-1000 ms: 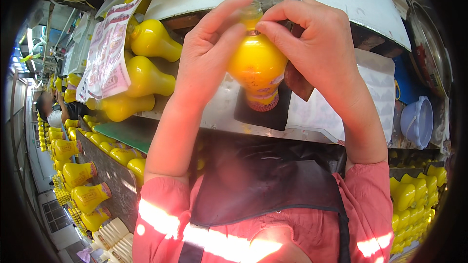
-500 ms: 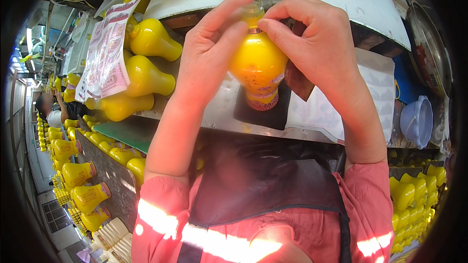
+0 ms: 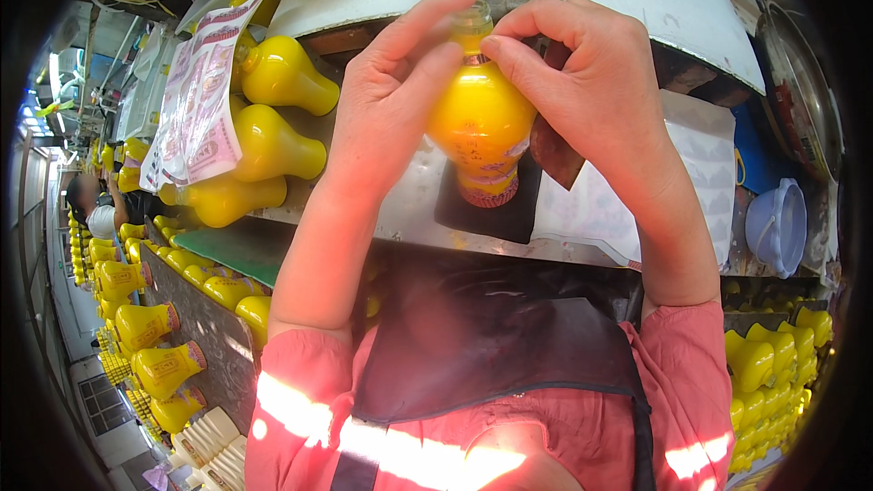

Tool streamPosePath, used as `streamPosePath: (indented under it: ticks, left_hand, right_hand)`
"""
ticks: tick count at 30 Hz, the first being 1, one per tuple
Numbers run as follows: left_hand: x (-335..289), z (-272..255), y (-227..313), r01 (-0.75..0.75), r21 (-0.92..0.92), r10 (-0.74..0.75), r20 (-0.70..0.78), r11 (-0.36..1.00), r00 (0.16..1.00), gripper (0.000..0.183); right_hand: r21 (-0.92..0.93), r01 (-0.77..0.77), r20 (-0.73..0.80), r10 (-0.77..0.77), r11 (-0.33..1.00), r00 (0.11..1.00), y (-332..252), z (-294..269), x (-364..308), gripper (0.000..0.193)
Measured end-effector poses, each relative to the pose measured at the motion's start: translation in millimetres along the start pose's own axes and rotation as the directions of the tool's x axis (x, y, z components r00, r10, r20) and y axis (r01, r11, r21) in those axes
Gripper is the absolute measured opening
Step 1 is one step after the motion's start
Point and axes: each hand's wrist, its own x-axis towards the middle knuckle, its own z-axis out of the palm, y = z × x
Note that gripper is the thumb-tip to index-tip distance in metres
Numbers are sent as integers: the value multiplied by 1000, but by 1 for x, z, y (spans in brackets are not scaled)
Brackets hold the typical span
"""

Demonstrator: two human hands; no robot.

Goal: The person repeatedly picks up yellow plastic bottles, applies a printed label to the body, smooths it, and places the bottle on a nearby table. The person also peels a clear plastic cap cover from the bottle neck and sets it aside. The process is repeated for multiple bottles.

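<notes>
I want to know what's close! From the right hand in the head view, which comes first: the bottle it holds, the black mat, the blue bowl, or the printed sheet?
1. Bottle, in the right hand.
2. Black mat, just below.
3. Blue bowl, far right.
4. Printed sheet, far left.

A: What's on the metal table (image 3: 409, 209)?
B: Dark square pad (image 3: 509, 218), loose yellow bottles (image 3: 273, 145) lying at left, a printed label sheet (image 3: 195, 109) over them.
A: Right side?
B: Pale blue plastic bowl (image 3: 777, 223). More yellow bottles (image 3: 773, 355) packed below.
A: Far left?
B: Green tray (image 3: 232, 250), long rows of labelled bottles (image 3: 150, 323).
</notes>
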Motion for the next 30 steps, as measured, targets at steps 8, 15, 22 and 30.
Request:
streamPosePath:
  ticks: [8, 15, 22, 30]
  left_hand:
    - [0, -2, -1, -22, -2, 22, 24, 1000, 999, 39]
    - [-2, -4, -1, -10, 16, 10, 30, 1000, 1000, 39]
    - [-4, -6, -3, -10, 15, 9, 45, 1000, 999, 39]
    - [-6, 1, 2, 16, -35, -16, 14, 999, 1000, 43]
  right_hand:
    - [198, -225, 107, 207, 954, 972, 9, -7, 1, 20]
    - [160, -211, 142, 189, 964, 972, -3, -6, 4, 25]
    - [205, -291, 303, 223, 934, 927, 5, -18, 13, 23]
    - [416, -418, 380, 263, 807, 887, 20, -13, 8, 23]
